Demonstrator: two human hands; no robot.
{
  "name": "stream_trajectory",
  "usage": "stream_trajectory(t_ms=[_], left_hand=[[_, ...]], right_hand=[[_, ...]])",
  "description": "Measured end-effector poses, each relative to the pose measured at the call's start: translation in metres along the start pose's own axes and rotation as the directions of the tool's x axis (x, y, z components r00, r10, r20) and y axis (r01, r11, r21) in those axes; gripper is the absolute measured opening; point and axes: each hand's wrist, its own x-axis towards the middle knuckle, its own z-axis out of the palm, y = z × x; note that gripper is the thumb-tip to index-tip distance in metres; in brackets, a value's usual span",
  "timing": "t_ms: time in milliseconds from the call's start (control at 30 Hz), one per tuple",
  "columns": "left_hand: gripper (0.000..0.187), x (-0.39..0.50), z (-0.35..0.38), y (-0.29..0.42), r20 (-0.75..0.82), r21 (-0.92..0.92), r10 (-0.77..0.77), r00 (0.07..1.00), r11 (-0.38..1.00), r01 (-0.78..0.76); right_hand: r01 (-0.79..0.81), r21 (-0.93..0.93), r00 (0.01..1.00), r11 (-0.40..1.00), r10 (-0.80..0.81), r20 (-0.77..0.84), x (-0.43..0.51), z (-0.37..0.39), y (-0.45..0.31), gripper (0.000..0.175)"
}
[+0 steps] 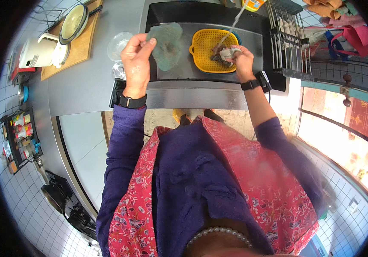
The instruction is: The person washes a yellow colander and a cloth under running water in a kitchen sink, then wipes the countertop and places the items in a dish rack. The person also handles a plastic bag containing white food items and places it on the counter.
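My left hand (139, 59) pinches the edge of a thin, wet green scouring pad or cloth (167, 46) and holds it over the left side of the dark sink (184, 75). At the sink's right side is a yellow plastic colander (200, 62) with a blue rim showing behind it. My right hand (243, 61) grips a whitish crumpled piece (229, 54) over the colander; whether it is food or cloth I cannot tell. Brown, wet pieces (217, 57) lie beneath it. A stream of water (235, 22) runs down into the colander beside my right hand.
Clear plastic bowls (118, 43) stand on the steel counter (77, 90) left of the sink. Farther left are a wooden board (85, 48), an enamel basin (74, 22) and a white appliance (34, 53). A metal dish rack (294, 48) borders the sink's right; a yellow bottle (253, 4) stands behind.
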Motion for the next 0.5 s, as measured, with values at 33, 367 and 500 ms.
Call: stream_trajectory(t_ms=[33,367,500], left_hand=[[0.010,0.001,0.000,-0.002,0.001,0.003,0.022,1.000,1.000,-0.022],[0.016,0.001,0.087,-0.093,0.425,0.320,-0.069,0.903,0.944,-0.078],[0.030,0.022,0.111,-0.143,0.216,0.396,-0.458,0.862,0.848,0.351]], right_hand=[[-0.018,-0.024,0.999,1.000,0.017,-0.040,0.005,-0.004,0.005,0.028],[-0.263,0.458,0.915,0.849,0.069,0.398,0.041,0.008,0.013,0.023],[-0.070,0.490,0.989,0.869,-0.004,0.149,0.048,0.014,-0.007,0.018]])
